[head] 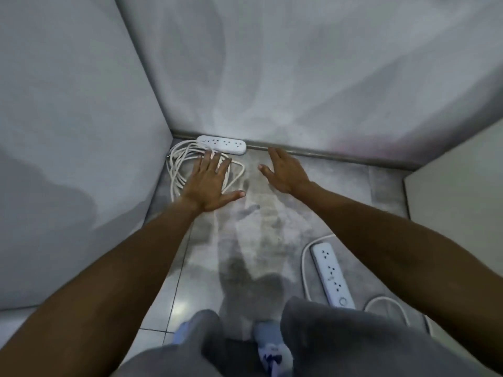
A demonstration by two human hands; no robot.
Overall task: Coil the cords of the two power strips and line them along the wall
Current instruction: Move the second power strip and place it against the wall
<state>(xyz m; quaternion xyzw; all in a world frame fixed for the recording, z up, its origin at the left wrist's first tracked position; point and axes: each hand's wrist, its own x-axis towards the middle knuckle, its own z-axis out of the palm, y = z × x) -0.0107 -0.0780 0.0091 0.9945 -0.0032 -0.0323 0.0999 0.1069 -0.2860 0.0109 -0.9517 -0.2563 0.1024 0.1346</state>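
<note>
Some cord (177, 167) beneath left hand (211, 183)

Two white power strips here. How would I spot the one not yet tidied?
From the back wall, come toward the person's knees, on the right of the floor. That strip lies out in the open, end-on to the wall, its cord trailing loose. The other strip hugs the wall, its coil under the left hand.
</note>
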